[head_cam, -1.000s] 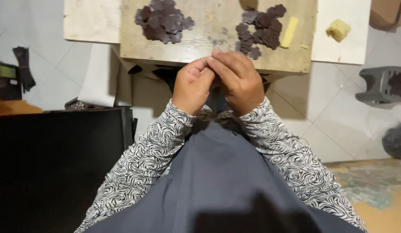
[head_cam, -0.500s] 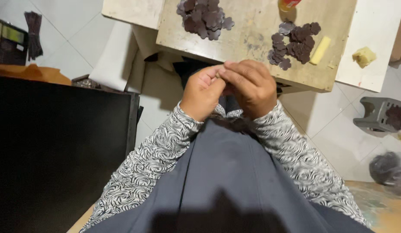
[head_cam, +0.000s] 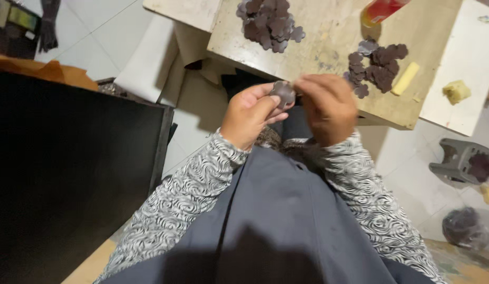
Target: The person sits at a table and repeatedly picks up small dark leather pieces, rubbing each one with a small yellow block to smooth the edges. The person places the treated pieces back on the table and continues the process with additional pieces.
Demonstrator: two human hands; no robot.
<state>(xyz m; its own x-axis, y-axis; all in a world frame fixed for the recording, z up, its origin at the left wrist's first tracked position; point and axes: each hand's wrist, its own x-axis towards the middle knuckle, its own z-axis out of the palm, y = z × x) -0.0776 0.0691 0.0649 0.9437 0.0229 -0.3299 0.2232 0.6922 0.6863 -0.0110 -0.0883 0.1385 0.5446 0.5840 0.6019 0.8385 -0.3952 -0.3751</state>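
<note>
White tiled floor (head_cam: 97, 37), worn wooden desk (head_cam: 328, 31) | our left hand (head_cam: 250, 113) and right hand (head_cam: 326, 108) together, pinching one dark flower-shaped piece (head_cam: 284, 92) above our lap | two piles (head_cam: 268, 21) on desk | advice: grip edges lightly, align petals.

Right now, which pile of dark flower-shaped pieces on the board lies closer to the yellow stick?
The right-hand pile, beside the person's right hand; the yellow stick lies at its right edge. The other pile sits far off at the board's upper left.
</note>
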